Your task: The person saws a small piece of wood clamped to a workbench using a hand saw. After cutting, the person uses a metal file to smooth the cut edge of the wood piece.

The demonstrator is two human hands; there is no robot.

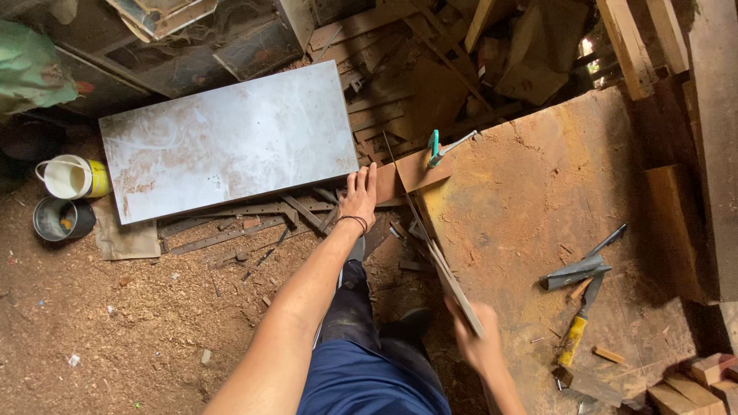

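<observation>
At frame centre the left hand [358, 198] presses flat, fingers open, on the board [400, 178], whose long thin edge runs down-right into the gripping right hand [478, 346].

The metal sheet [227, 138] is dull grey with rust-brown smears. Left of the metal sheet stands a white and yellow mug [73, 177]; right of it lie a teal-handled tool [440, 147] and a yellow-handled hammer [576, 330].
</observation>
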